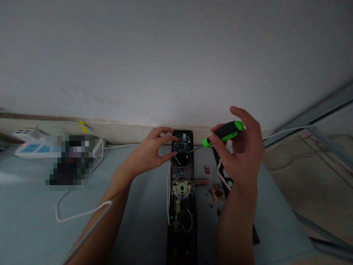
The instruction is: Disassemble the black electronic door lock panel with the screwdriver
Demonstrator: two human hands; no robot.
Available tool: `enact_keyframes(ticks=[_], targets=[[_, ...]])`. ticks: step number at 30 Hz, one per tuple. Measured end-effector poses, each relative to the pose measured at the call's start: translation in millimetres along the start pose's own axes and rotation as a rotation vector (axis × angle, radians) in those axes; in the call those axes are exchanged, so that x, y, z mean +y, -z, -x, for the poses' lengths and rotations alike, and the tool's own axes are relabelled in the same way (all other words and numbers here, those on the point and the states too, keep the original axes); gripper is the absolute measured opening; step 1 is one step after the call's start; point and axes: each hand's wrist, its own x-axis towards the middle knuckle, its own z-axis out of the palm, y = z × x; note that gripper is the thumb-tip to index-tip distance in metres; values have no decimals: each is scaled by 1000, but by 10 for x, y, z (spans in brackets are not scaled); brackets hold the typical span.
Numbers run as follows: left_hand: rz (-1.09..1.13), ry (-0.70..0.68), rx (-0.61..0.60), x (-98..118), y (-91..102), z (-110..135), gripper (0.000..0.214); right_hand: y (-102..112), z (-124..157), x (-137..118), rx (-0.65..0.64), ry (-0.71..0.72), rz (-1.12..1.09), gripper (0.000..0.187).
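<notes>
A long, narrow black electronic lock housing [195, 206] lies opened on the table, its inner parts showing. At its far end sits a dark circuit board [185, 145]. The thumb and fingers of my left hand [152, 150] are on that board from the left side, gripping it with the fingertips a little apart. In my right hand [242, 154] is a screwdriver [224, 133] with a green and black handle, held tilted. Its shaft points down and left to the board's lower right edge; whether the tip touches a screw I cannot tell.
Right of the housing lie a copper-coloured plate [218, 193], a small red part [207, 169], loose screws [211, 205] and a black panel [256, 235] partly under my right arm. At left are a white power strip [30, 150] and a white cable [82, 215]. A wall stands behind.
</notes>
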Motion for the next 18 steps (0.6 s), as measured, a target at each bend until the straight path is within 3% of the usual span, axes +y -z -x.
enact_keyframes(ticks=[4, 8, 18], targets=[[95, 29, -43, -97, 17, 55, 42, -248, -26, -28, 23, 43, 10, 45], [163, 61, -69, -164, -18, 82, 46, -435, -27, -26, -42, 72, 47, 39], [307, 81, -125, -220, -85, 73, 45, -609, -47, 26, -113, 120, 81, 42]])
